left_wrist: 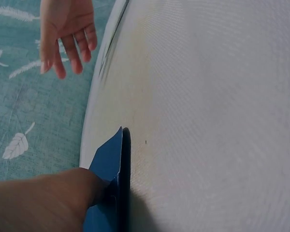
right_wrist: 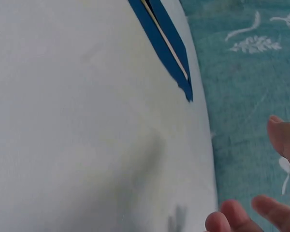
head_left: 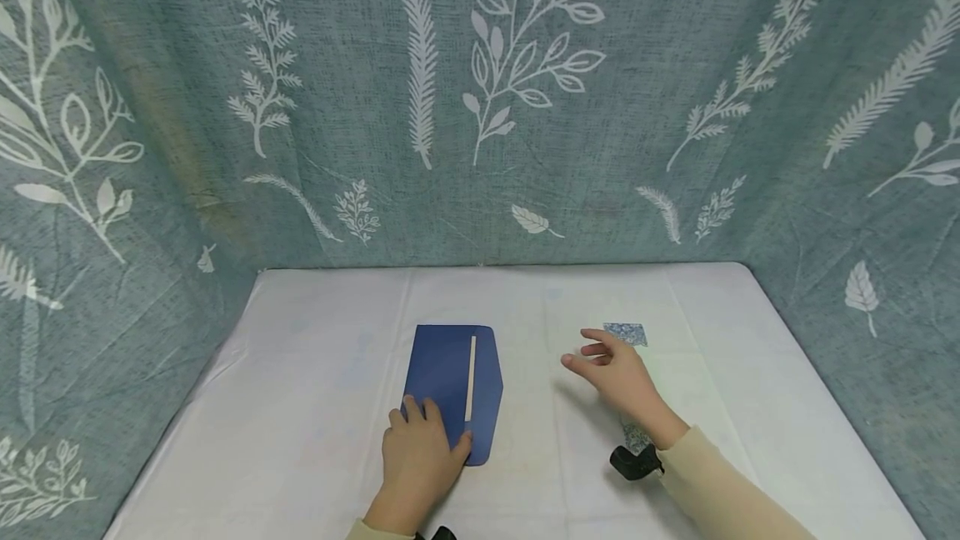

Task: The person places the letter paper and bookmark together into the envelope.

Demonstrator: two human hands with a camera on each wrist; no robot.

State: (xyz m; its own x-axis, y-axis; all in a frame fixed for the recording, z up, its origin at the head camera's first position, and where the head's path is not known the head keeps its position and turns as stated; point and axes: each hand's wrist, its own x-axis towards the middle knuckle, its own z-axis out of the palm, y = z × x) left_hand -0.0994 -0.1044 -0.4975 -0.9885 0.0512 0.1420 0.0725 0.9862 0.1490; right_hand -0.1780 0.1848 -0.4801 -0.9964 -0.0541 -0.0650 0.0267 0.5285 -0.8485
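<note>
A dark blue envelope [head_left: 442,361] lies on the table with its angled flap spread to the right. A narrow cream strip [head_left: 471,377] runs along the flap. My left hand [head_left: 422,448] rests on its near end, fingers spread over the blue paper and thumb by the lower edge; in the left wrist view the thumb touches the envelope [left_wrist: 106,162]. To the right, my right hand [head_left: 611,369] hovers above the table, fingers loosely bent and holding nothing. Behind it shows a blue-grey patterned piece [head_left: 626,333], largely hidden by hand and forearm.
Another patterned patch [head_left: 636,435] shows beside the right wrist; whether it belongs to the same piece, I cannot tell. White cloth [head_left: 315,357] covers the table. A green leaf-print curtain [head_left: 337,107] stands along the back and both sides.
</note>
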